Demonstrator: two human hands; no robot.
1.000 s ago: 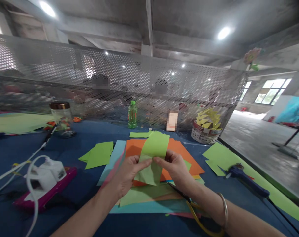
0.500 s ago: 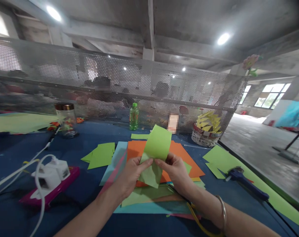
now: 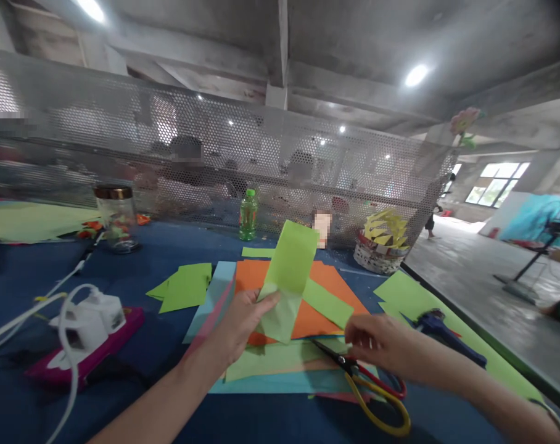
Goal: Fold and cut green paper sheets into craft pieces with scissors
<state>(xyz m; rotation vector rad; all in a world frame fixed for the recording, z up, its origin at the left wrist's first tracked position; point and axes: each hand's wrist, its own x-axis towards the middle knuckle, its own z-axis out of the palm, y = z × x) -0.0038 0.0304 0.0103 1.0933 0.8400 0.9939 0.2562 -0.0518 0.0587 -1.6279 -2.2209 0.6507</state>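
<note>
My left hand (image 3: 243, 324) pinches a light green paper strip (image 3: 293, 256) along its left edge. A crease runs across the strip, and its lower part looks paler. My right hand (image 3: 384, 342) hovers over the scissors (image 3: 351, 364), its fingers loosely curled and apart with nothing seen in them. The scissors have dark blades and one red and one yellow handle loop. They lie on the stacked coloured paper, points toward the upper left. Orange sheets (image 3: 319, 320) top the stack, with another green strip (image 3: 330, 302) across them.
Green paper pieces (image 3: 185, 287) lie left of the stack. A glue gun (image 3: 451, 339) rests on green sheets at right. A white plug (image 3: 108, 311) sits in a magenta power strip (image 3: 134, 320). Behind stand a jar (image 3: 118, 216), a green bottle (image 3: 248, 216), a basket (image 3: 377, 256) and a perforated screen (image 3: 261, 142).
My right hand has let go of the green strip and moved right and down to above the scissors. My left hand keeps hold of the strip, which has straightened somewhat.
</note>
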